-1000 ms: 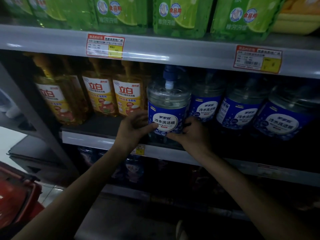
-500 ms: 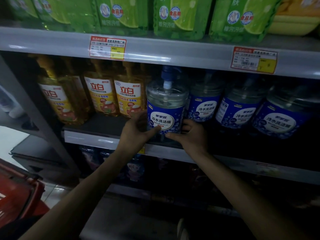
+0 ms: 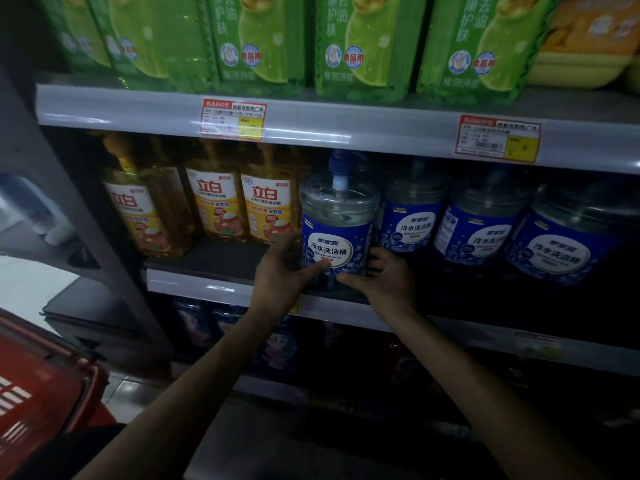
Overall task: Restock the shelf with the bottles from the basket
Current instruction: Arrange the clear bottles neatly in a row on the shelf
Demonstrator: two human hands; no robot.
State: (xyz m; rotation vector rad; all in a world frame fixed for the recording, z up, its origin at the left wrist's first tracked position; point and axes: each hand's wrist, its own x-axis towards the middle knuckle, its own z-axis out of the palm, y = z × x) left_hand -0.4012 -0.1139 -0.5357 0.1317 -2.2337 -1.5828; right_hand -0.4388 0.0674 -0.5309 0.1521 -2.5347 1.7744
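Both hands on the blue-label bottle (image 3: 337, 230), middle shelf (image 3: 207, 289).
Left hand (image 3: 280, 271) and right hand (image 3: 384, 275) grip its base from either side, thumbs across the front. It stands upright at the shelf edge, between yellow bottles (image 3: 214, 206) and matching bottles (image 3: 408, 216). Red basket (image 3: 41, 403) sits lower left.

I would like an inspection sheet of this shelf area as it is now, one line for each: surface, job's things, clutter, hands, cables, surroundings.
Surface: shelf, dark, with a bare strip in front of the yellow bottles.
Job's things: bottle upright at the shelf's front edge; red basket at lower left, contents hidden.
Clutter: nothing seen.
Hands: left hand and right hand grip the bottle low down, one on each side.
Cables: nothing seen.
Surroundings: three more blue-label bottles to its right; green packs on the shelf above; price tags on the upper rail.
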